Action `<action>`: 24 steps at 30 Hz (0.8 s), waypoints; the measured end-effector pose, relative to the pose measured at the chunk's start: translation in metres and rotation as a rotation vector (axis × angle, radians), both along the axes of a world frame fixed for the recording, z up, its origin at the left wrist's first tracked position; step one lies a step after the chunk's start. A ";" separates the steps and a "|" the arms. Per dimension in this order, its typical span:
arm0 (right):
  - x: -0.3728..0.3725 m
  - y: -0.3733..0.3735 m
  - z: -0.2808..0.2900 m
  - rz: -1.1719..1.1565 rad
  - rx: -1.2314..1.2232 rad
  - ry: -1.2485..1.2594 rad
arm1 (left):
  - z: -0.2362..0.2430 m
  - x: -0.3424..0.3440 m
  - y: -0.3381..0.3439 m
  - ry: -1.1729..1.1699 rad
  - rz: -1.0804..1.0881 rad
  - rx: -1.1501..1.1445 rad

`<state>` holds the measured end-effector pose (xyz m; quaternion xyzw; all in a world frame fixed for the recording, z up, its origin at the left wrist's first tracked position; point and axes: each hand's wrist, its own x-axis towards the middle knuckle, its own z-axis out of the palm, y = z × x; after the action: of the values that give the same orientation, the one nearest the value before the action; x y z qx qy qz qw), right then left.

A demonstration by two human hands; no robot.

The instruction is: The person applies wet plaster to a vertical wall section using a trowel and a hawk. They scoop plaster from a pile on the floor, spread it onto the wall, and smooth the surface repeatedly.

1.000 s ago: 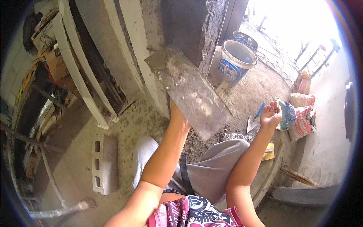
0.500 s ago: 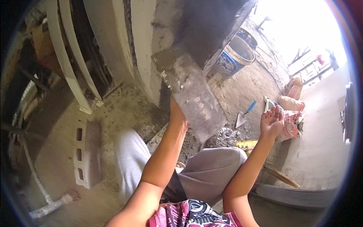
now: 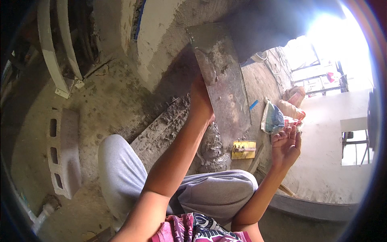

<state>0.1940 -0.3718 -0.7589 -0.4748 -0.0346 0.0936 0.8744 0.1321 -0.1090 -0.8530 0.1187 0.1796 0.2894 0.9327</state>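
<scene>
My left hand [image 3: 201, 97] reaches forward with a long rectangular steel plastering trowel [image 3: 229, 105]. Its fingers are hidden beneath the plate. Grey mortar is smeared on the upper half of the blade, whose far end is up close to the rough plastered face of a column [image 3: 173, 36]. My right hand [image 3: 286, 147] is raised on the right, palm up, with loosely curled fingers apart and nothing in them. Wet mortar [image 3: 213, 149] lies on the ground below the trowel, beside a yellow float [image 3: 244, 149].
A mortar-covered board [image 3: 161, 125] lies left of my forearm. Farther left stands a hollow concrete block [image 3: 66, 153]. A blue handle [image 3: 253, 105] shows past the trowel's edge. Bags [image 3: 274, 115] rest against the right wall [image 3: 318, 161]; a bucket [image 3: 260, 56] is partly hidden behind the column.
The view has shifted, and the steel trowel has swung more upright, its far end now higher by the column. My right hand stays raised and open. More of the yellow float shows.
</scene>
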 end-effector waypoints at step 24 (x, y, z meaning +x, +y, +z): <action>-0.029 -0.007 0.008 0.160 0.019 -0.051 | -0.020 -0.011 -0.002 0.028 0.019 0.088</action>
<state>0.1647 -0.3791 -0.7504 -0.4644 -0.0953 0.1507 0.8675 0.1209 -0.1107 -0.8734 0.1620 0.1807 0.3043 0.9211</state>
